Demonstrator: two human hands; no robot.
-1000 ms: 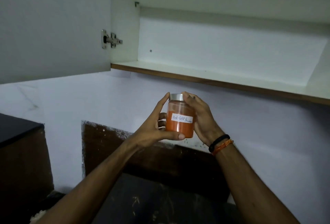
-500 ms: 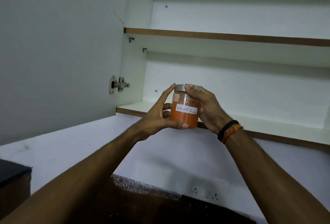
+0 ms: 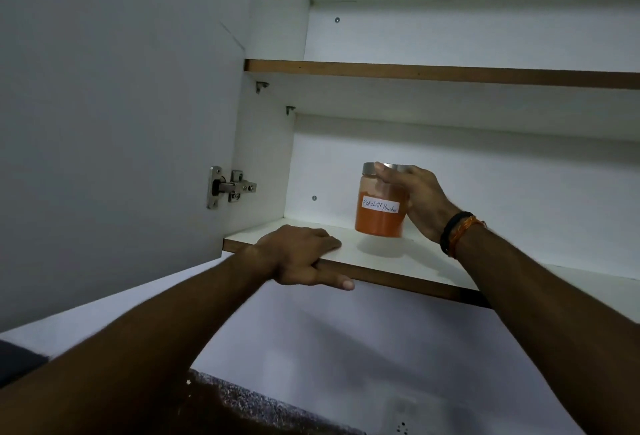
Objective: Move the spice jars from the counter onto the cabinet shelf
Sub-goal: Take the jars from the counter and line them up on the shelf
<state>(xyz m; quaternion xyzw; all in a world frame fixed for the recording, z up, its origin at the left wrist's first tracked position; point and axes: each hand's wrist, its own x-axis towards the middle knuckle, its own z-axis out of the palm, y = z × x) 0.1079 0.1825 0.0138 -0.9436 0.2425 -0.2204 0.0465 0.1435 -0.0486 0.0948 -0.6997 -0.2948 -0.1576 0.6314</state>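
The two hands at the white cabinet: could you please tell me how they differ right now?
The right hand grips the orange red-chilli-powder jar with a silver lid over the lower white shelf; the left hand rests flat on that shelf's edge, holding nothing. Only the right wrist wears black and orange bands. Both are bare.

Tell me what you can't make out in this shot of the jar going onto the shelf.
All in the head view:
- Whether the chilli jar touches the lower shelf: its base is blurred, with a shadow beneath.
- The jar's right side and part of its lid: covered by the right hand.
- The upper shelf's top surface: seen from below.
- The counter and any other jars: outside the frame.
- The left hand rests on the shelf edge.
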